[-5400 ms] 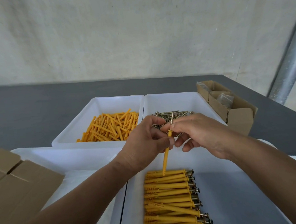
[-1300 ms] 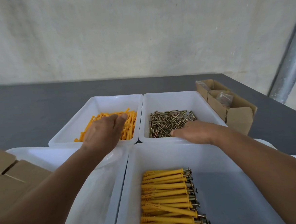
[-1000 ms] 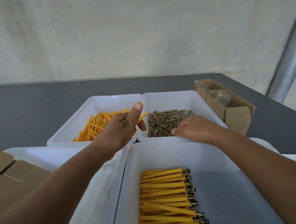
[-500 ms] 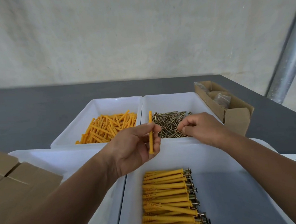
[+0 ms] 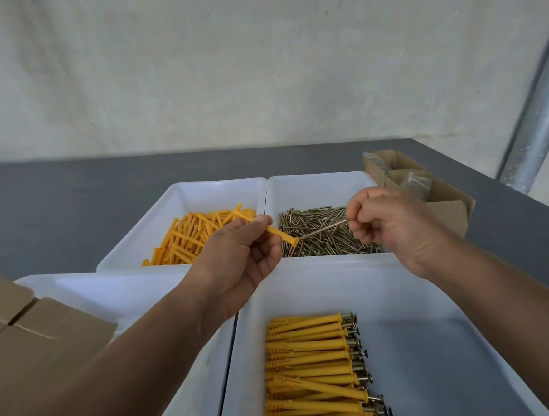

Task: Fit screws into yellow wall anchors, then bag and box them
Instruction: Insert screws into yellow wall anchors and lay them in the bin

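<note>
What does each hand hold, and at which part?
Left hand pinches a yellow wall anchor near its middle; right hand pinches a screw by its head end.

Ahead of you a rough, off-white plastered wall fills the upper view; below it lies the dark grey flat surface, and a silvery metal pipe slants at your right.

Yellow anchors and brassy screws fill white bins on grey table.
</note>
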`<state>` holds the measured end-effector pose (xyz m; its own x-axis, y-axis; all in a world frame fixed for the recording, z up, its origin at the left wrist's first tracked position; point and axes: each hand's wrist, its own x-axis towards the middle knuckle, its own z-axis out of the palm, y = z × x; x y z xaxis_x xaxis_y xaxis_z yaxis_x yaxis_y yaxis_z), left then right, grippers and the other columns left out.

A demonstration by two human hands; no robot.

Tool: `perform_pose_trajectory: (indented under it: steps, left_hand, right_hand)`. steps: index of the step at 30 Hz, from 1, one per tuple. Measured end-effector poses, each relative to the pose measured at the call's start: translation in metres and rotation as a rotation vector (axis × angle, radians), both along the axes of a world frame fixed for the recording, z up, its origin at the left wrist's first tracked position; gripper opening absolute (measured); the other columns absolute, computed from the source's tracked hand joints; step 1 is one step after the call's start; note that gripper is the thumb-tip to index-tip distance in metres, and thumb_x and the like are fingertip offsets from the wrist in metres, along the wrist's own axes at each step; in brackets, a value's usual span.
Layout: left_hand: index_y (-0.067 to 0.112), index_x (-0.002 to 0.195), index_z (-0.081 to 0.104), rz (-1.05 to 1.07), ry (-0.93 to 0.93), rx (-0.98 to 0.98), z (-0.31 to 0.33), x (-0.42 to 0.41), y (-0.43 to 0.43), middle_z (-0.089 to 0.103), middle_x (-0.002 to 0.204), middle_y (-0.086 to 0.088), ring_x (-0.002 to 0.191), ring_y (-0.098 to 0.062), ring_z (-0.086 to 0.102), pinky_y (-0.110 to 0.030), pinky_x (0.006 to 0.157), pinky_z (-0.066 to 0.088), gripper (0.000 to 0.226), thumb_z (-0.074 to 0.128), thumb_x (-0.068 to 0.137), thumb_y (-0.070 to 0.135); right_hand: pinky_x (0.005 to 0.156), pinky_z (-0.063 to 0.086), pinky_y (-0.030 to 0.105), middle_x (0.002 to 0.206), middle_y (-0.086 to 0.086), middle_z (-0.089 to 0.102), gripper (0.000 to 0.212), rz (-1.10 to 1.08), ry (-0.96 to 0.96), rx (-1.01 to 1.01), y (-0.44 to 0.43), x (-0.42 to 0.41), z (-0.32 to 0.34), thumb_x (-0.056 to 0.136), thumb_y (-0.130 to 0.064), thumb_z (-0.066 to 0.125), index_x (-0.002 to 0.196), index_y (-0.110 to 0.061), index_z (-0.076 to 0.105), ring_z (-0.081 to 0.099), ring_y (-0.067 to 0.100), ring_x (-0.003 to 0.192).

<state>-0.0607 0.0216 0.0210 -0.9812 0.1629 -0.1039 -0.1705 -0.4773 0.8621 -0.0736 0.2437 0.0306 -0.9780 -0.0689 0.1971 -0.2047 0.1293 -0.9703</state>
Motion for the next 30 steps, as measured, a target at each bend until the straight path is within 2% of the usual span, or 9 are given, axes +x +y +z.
perform_pose_trajectory:
  steps: [3,9,12,16,23,30]
  left_hand:
    - [0.003,0.099,0.058,0.020,-0.055,0.023,-0.0012,-0.0019,0.0009,0.061,0.061,-0.006,0.054,-0.012,0.061,-0.023,0.054,0.056,0.008,0.054,0.097,0.010]
    - [0.002,0.096,0.060,0.044,-0.106,0.075,-0.0038,-0.0058,0.0013,0.062,0.062,-0.007,0.055,-0.013,0.062,-0.024,0.055,0.056,0.008,0.055,0.096,0.008]
    - [0.002,0.094,0.061,0.054,-0.117,0.082,-0.0043,-0.0057,0.0008,0.063,0.062,-0.007,0.055,-0.013,0.062,-0.024,0.056,0.057,0.008,0.055,0.096,0.008]
    - [0.002,0.087,0.062,0.073,-0.117,0.105,-0.0039,-0.0060,0.0017,0.064,0.063,-0.008,0.058,-0.014,0.065,-0.026,0.058,0.058,0.011,0.056,0.096,0.007]
    - [-0.003,0.095,0.062,0.119,-0.054,0.153,-0.0036,-0.0049,0.0010,0.071,0.076,-0.016,0.072,-0.021,0.073,-0.029,0.061,0.059,0.009,0.058,0.094,0.005]
    - [-0.003,0.092,0.063,0.072,-0.017,0.107,-0.0026,-0.0028,0.0034,0.071,0.076,-0.016,0.073,-0.021,0.073,-0.028,0.062,0.059,0.010,0.059,0.093,0.005]
  right_hand:
    - [0.051,0.042,0.025,0.055,0.003,0.056,0.018,-0.008,0.006,-0.090,0.0011,0.0024,0.0033,0.057,-0.014,0.048,0.051,-0.019,0.064,0.049,0.012,0.051]
    - [0.051,0.043,0.024,0.055,0.003,0.058,0.017,-0.037,0.015,-0.036,-0.0007,0.0028,0.0042,0.058,-0.013,0.050,0.052,-0.017,0.066,0.051,0.013,0.052]
    - [0.053,0.045,0.025,0.058,0.005,0.061,0.017,-0.043,0.010,-0.009,-0.0026,0.0022,0.0021,0.064,-0.010,0.053,0.056,-0.016,0.068,0.054,0.014,0.055]
    - [0.052,0.044,0.025,0.058,0.005,0.063,0.035,-0.073,0.018,-0.031,-0.0018,0.0009,0.0009,0.081,0.007,0.049,0.060,-0.014,0.068,0.055,0.014,0.055]
    - [0.051,0.047,0.021,0.066,0.006,0.070,0.029,-0.086,-0.011,0.016,-0.0053,0.0036,0.0022,0.083,0.007,0.052,0.071,-0.012,0.071,0.060,0.012,0.057]
    - [0.053,0.048,0.025,0.071,0.006,0.073,0.026,-0.007,-0.056,0.144,-0.0082,0.0078,0.0031,0.086,0.005,0.053,0.083,-0.015,0.070,0.061,0.011,0.056]
